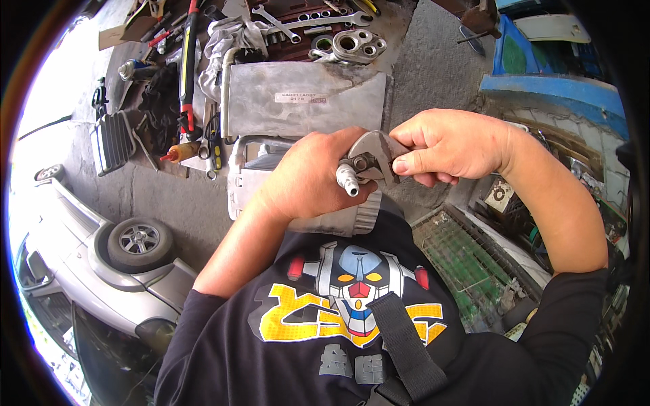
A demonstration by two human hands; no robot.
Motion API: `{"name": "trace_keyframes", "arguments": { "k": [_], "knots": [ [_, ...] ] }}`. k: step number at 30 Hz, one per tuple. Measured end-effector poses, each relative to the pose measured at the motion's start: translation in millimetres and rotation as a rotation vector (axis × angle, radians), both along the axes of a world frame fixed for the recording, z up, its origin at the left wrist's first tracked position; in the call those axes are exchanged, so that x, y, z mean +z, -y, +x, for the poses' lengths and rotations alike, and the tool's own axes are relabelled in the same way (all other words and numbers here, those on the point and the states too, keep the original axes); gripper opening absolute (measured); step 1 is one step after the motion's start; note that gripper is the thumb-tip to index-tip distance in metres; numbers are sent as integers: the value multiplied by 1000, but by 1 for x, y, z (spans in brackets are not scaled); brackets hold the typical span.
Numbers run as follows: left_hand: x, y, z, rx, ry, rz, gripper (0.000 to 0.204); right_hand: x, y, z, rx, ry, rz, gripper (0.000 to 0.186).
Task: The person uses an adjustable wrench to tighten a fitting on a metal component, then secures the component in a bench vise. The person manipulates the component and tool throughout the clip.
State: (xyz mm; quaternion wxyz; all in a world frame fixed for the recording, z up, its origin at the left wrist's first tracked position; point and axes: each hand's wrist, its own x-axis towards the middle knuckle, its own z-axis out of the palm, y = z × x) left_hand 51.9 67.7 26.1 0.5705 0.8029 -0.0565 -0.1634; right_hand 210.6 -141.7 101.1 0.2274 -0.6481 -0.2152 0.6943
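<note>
My left hand is closed around a metal fitting, most of it hidden in the palm. From the fist sticks a ribbed silver nipple with an open end, beside a dark round part. A flat grey piece with a pale curved edge lies against the fitting; its kind is unclear. Thumb and fingers of my right hand pinch its right end. Just under my hands is a boxy metal unit with ribs at one end. Beyond it lies a flat grey metal panel with a label.
Wrenches, a red-and-black long-handled tool, rags and a holed metal part lie at the far side. A silver car stands left. A green grated crate sits right, below a blue ledge.
</note>
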Motion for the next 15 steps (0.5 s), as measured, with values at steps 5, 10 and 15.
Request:
{"name": "trace_keyframes", "arguments": {
  "k": [5,10,15],
  "knots": [
    [0,0,1,-9,5,25,36,5,-8,5,49,16,-7,28],
    [0,-1,4,-37,18,22,35,8,-15,14,117,39,-40,30],
    [1,1,2,-27,43,46,30,14,-5,3,147,186,-59,40]
  ]
}}
